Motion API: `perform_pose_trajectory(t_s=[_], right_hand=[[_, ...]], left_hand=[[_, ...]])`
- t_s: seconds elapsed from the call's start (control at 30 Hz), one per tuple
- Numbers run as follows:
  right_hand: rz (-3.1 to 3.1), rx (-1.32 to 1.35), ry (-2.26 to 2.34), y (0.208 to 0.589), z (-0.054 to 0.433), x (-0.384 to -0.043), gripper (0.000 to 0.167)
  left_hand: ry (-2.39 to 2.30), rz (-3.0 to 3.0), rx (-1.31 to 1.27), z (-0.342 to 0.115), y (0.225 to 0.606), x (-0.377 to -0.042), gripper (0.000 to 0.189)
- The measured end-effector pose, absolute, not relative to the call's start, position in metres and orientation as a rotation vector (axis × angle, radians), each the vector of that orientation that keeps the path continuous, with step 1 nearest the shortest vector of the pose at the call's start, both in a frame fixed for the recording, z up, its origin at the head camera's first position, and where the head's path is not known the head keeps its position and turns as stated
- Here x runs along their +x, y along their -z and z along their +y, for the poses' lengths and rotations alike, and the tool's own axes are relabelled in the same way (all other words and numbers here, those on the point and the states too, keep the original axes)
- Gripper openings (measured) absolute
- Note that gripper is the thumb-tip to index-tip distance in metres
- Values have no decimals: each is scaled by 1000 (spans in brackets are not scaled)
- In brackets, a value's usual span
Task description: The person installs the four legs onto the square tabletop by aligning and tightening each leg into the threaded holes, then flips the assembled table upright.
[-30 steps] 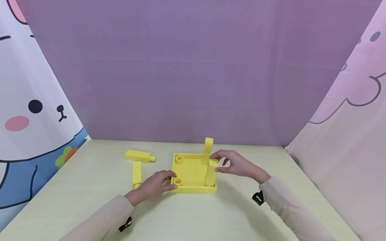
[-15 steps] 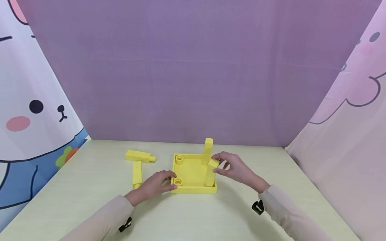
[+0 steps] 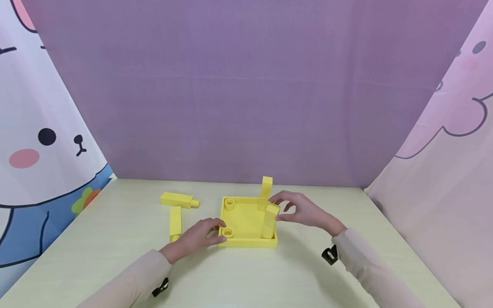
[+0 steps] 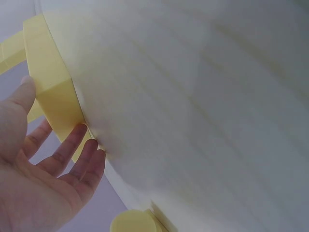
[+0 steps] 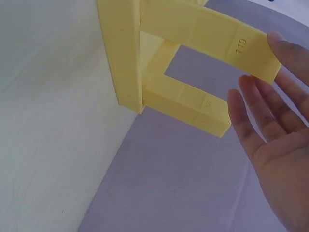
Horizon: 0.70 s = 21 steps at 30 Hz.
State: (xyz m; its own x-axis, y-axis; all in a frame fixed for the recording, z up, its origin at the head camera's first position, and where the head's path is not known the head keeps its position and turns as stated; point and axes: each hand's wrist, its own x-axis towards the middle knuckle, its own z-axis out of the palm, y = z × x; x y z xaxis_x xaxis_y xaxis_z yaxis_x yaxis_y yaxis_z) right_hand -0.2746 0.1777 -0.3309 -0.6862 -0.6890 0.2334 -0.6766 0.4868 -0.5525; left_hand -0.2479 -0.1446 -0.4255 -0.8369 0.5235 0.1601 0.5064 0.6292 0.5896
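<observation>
A shallow yellow square base (image 3: 242,242) with raised edges lies on the table, round sockets (image 3: 229,204) showing in its two left corners. In its near right corner stands a square yellow leg (image 3: 270,222), leaning slightly right. My right hand (image 3: 302,210) pinches that leg near its top between thumb and fingers; in the right wrist view the leg (image 5: 212,34) bears a number. A second leg (image 3: 265,190) stands in the far right corner, apart from the hand. My left hand (image 3: 196,235) grips the base's near left corner, thumb at the front wall, fingers at the left side.
Left of the base, two loose yellow legs lie on the table: one sideways (image 3: 177,199) with its round peg pointing right, one lengthwise (image 3: 175,221) beside my left hand. A purple cloth (image 3: 239,94) hangs behind the table (image 3: 239,278), with printed cloths on both sides.
The near right leg has turned and tipped slightly to the right at its top. My right fingers have shifted a little on it. My left hand and the base have stayed put.
</observation>
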Motion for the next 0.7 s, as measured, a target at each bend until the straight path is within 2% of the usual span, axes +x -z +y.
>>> perform_pose_trajectory(t_s=[0.37, 0.7], right_hand=[[2642, -1238, 1000, 330, 177, -279, 37], [2838, -1208, 1117, 345, 170, -269, 34]], left_hand=[[-991, 2822, 888, -144, 427, -250, 46], [-999, 2827, 886, -144, 428, -249, 44]])
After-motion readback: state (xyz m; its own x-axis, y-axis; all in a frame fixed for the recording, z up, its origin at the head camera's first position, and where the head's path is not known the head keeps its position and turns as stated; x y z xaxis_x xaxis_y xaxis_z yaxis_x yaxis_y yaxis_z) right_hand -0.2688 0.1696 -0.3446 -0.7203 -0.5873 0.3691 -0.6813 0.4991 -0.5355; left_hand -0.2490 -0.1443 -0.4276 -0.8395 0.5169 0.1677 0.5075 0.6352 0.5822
